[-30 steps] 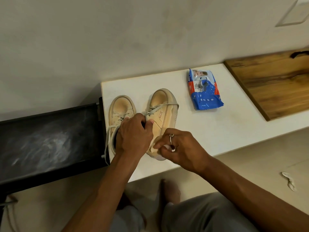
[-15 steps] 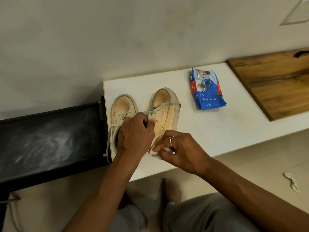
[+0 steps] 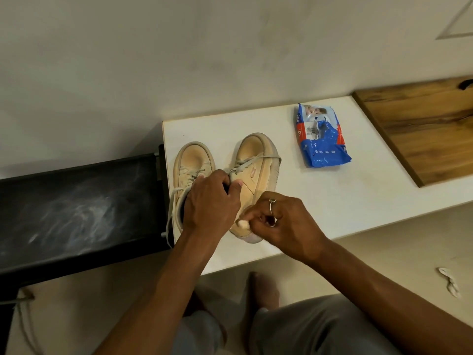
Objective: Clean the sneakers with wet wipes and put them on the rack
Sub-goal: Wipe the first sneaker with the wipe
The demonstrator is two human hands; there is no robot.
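On the white table (image 3: 332, 201), just beside a black rack (image 3: 76, 206), two beige sneakers (image 3: 190, 160) stand side by side; the left hand (image 3: 211, 201) grips the right sneaker (image 3: 258, 160) at its opening — the right hand (image 3: 284, 221) pinches a crumpled wet wipe (image 3: 242, 224) against its heel; a blue wipes pack (image 3: 320, 139) lies apart.

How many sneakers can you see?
2. The left sneaker sits at the left edge of the white ledge; the right sneaker, beside it, is gripped by the left hand, the right hand pinching a wipe against its heel.

Head cam, looks fwd/down, close over white shelf (image 3: 332, 201) (one view).
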